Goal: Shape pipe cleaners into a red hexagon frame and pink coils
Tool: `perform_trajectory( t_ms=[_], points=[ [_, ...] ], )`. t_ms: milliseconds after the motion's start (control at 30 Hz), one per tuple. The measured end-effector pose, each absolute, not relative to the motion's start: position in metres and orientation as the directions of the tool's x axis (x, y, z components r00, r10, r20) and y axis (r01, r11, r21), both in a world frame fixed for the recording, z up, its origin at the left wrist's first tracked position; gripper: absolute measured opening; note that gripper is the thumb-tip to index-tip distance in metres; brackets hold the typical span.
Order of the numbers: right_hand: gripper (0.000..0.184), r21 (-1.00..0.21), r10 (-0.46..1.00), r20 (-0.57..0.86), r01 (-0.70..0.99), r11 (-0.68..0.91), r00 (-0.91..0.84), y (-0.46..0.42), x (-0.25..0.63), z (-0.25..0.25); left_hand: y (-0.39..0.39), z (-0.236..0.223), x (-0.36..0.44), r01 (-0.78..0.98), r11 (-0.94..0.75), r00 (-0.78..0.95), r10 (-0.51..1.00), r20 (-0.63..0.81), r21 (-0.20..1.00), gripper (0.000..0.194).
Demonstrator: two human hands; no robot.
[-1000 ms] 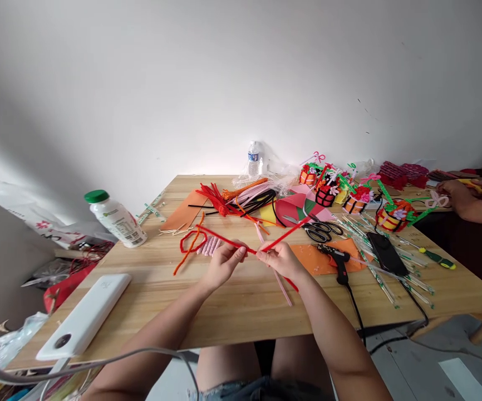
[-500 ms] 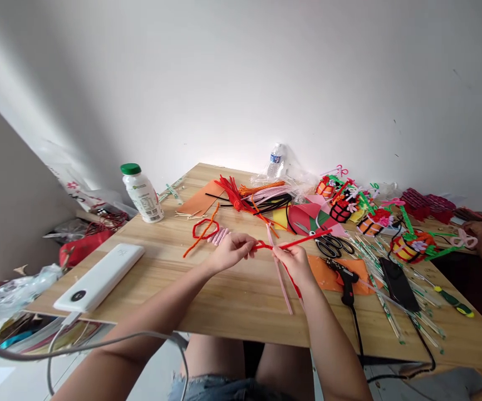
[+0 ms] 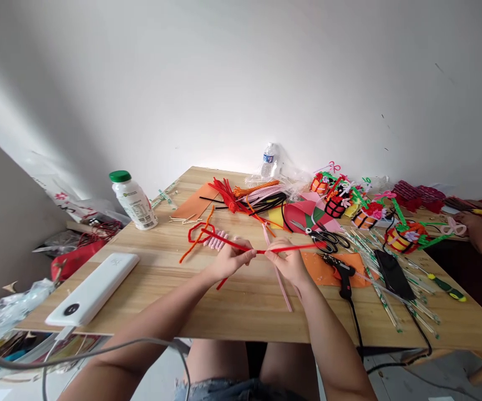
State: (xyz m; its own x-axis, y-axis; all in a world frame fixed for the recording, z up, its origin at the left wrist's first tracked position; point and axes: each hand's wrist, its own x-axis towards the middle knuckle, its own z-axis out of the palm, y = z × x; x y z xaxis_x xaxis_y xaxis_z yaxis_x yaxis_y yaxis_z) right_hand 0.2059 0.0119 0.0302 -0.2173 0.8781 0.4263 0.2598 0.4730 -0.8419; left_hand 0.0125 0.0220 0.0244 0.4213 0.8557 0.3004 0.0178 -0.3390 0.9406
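Note:
Over the middle of the table, my left hand (image 3: 234, 262) pinches red pipe cleaners (image 3: 301, 247). Close beside it my right hand (image 3: 286, 262) is closed on the same red strands, which run between the fingertips. One red end points up left, another sticks out below my left hand, and a long one reaches right. Pale pink pipe cleaners (image 3: 283, 287) lie under my right hand. Left of my hands are a red pipe-cleaner ring (image 3: 191, 231), an orange pipe cleaner (image 3: 186, 254) across it, and a coiled pink piece (image 3: 216, 241).
A glue gun (image 3: 344, 274), scissors (image 3: 328, 240), phone (image 3: 393, 274), paper straws (image 3: 385, 309) and screwdriver (image 3: 447, 287) lie right. Small decorated baskets (image 3: 366, 218) stand behind. A power bank (image 3: 94, 289) and bottle (image 3: 134, 203) are left. Another person's hand (image 3: 475, 225) is far right.
The red strands have turned: ends now extend up left and below my left hand, and the red end beneath my right hand no longer shows. The view has shifted slightly.

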Motion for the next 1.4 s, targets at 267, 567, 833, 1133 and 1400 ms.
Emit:
perform_trajectory(
  t_ms=[267, 567, 833, 1133, 1400],
  points=[
    [0.010, -0.529, 0.637, 0.740, 0.399, 0.749, -0.217, 0.007, 0.200, 0.023, 0.026, 0.027, 0.011, -0.271, 0.397, 0.744, 0.664, -0.071, 0.877, 0.035],
    [0.024, -0.950, 0.949, -0.121, -0.242, -0.195, -0.291, 0.015, 0.208, 0.026, 0.031, 0.009, 0.005, 0.298, -0.801, 0.230, 0.589, 0.775, 0.520, 0.019],
    [0.026, -0.878, 0.831, -0.219, -0.269, -0.397, -0.511, 0.012, 0.205, 0.020, 0.023, 0.009, 0.014, 0.413, -0.879, 0.332, 0.387, 0.860, 0.236, 0.028],
    [0.015, -0.732, 0.789, 0.590, 0.299, 0.612, -0.173, 0.015, 0.205, 0.023, 0.025, 0.018, 0.014, -0.056, -0.213, 0.307, 0.926, 0.220, 0.975, 0.032],
    [0.023, -0.926, 0.931, 0.344, 0.117, 0.358, -0.126, 0.005, 0.200, 0.029, 0.031, 0.024, 0.006, -0.167, -0.068, 0.452, 0.881, 0.138, 0.984, 0.028]
  ],
)
